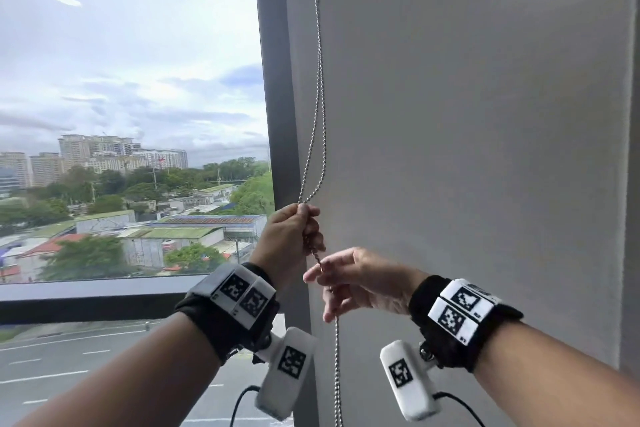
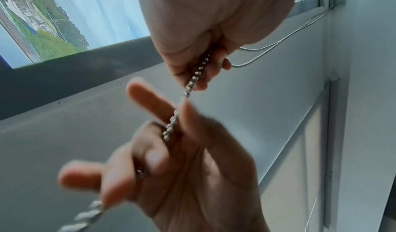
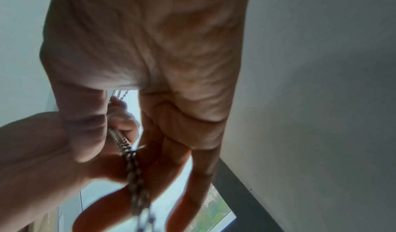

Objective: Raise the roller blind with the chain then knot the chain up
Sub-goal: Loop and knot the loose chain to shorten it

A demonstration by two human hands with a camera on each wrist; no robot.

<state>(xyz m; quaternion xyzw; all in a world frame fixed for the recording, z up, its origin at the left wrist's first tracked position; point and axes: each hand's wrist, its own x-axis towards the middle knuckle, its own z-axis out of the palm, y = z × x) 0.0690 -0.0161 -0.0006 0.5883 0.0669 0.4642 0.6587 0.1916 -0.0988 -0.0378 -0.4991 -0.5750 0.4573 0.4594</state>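
So far, you look early in the job: the blind (image 1: pixel 467 114) covers its whole pane from the top of the head view down past the bottom edge, so by my reading it has not gone up much, if at all. Its bottom hem is out of view, so I cannot say exactly how far it has risen. No knot shows in the chain (image 1: pixel 320 80) either; that step is still to come.

Your left hand (image 1: pixel 291 236) is curled round the chain where its two strands come together, just beside the dark frame (image 1: pixel 273 80). From the left wrist view, the beads run out from under those closed fingers and straight down into your right hand (image 1: pixel 360 282). That hand sits just below the left, nearly touching it. Its fingers are mostly spread, but the chain passes between two of them, which close lightly on it. Below the right hand the chain hangs on down and out of view.

By count: one blind, one chain showing as two strands above your left hand, and two hands, both on the chain. Two panes show, one bare onto the city, one behind the blind.

What remains, as I judge it: pull the blind up, then tie the slack.
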